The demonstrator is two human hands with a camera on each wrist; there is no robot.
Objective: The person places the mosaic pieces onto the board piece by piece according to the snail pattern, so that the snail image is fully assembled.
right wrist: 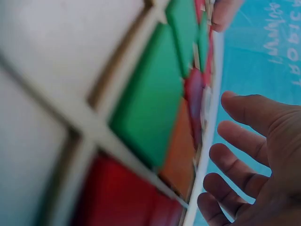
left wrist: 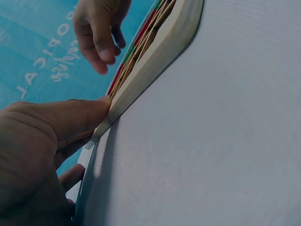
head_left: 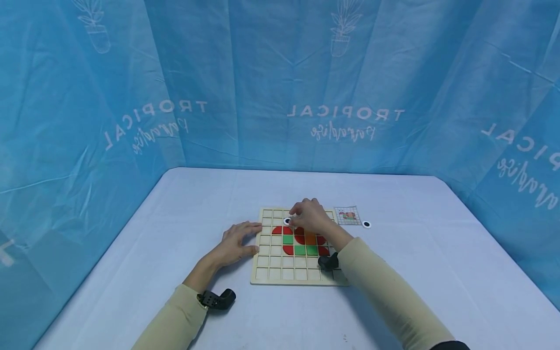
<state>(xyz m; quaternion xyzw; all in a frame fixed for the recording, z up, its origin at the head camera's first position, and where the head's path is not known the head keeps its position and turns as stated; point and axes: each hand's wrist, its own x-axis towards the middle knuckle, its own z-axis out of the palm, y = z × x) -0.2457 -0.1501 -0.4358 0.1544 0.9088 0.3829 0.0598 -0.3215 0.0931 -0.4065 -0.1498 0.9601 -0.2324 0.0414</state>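
A wooden grid board [head_left: 275, 275] lies on the table with red pieces [head_left: 282, 230], green pieces [head_left: 300, 250] and an orange piece [head_left: 310, 237] set in its squares. My left hand [head_left: 236, 245] rests against the board's left side, thumb and fingertips touching the rim. Over the upper part of the board is my right hand [head_left: 310, 217], its fingertips beside a round black-and-white eye piece [head_left: 287, 221]. In the right wrist view, the right hand's fingers [right wrist: 235, 165] are spread and loosely bent, with nothing between them. The right hand and forearm cover part of the board.
A small printed pattern card [head_left: 348, 216] lies at the board's upper right. Beside it sits a second eye piece [head_left: 366, 224]. The white-covered table [head_left: 210, 194] is bounded by a blue printed curtain [head_left: 262, 73] at the back and sides.
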